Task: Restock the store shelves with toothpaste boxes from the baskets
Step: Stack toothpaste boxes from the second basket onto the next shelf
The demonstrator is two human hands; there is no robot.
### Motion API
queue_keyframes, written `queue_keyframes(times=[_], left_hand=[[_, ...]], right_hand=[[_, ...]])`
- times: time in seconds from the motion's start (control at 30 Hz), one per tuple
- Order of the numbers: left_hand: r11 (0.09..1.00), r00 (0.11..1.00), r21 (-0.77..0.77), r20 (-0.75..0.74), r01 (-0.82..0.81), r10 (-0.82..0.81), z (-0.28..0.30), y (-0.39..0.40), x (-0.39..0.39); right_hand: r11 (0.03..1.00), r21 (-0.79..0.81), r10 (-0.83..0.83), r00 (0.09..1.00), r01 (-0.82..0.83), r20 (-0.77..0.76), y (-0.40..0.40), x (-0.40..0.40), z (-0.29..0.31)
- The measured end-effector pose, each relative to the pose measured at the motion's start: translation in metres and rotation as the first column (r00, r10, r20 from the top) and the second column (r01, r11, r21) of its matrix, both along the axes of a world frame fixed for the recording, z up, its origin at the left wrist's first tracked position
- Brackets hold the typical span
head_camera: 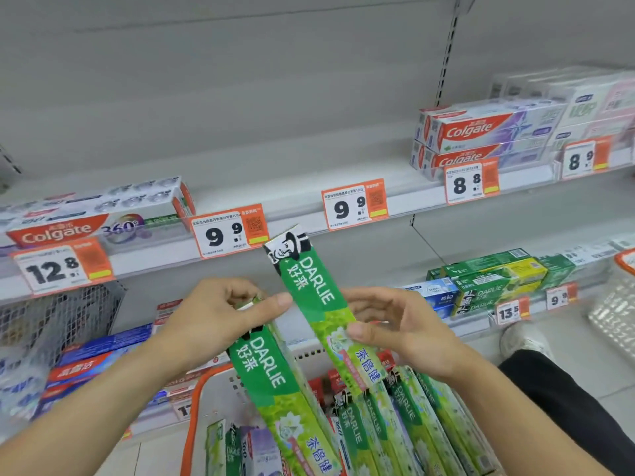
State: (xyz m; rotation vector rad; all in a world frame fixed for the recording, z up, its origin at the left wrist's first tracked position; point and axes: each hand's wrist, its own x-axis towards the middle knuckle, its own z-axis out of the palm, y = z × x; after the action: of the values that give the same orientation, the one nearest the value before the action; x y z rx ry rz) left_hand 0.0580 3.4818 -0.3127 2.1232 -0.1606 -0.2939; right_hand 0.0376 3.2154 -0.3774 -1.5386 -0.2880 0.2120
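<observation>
Nearest, the orange-rimmed basket [197, 400] sits low in front of the person, packed with green Darlie toothpaste boxes [405, 417] standing on end, which keeps each one easy to pull out singly. Above it, the left hand [220, 314] pinches the top of 1 Darlie box [271, 383] between thumb and fingers [275, 301], its lower end reaching down into the basket. The right hand [395, 324] is closed around the middle of a second Darlie box [316, 290], thumb on the printed face, holding it tilted with its top end aimed up at the shelving. Taking 2 at once probably saves reaches.

Behind the hands, the lower shelf [474, 326] already carries matching green Darlie stock [488, 286] at the right, likely where these belong. Farther up, the upper shelf [292, 187] is bare between the Colgate 360 boxes [92, 214] at left and the stacked Colgate boxes [481, 139] at right, with 9.9 price tags [228, 231] along its edge.
</observation>
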Motion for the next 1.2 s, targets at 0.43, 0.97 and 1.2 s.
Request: queue_keyframes(times=[0.43,0.97,1.2], left_hand=[[0.795,0.895,-0.528,0.134,-0.298,0.425,0.010,0.004,0.033],[0.508,0.752,-0.722,-0.027,-0.470,0.659,0.021,0.004,0.032],[0.746,0.887,-0.600,0.124,-0.290,0.444,0.033,-0.010,0.025]], right_hand=[[0.556,-0.605,0.019,0.719,0.570,0.694,-0.021,0.160,0.162],[0.725,-0.688,0.184,0.952,0.035,0.243,0.009,0.086,0.128],[0.876,-0.481,0.131,0.975,-0.029,0.180,-0.012,0.077,0.110]])
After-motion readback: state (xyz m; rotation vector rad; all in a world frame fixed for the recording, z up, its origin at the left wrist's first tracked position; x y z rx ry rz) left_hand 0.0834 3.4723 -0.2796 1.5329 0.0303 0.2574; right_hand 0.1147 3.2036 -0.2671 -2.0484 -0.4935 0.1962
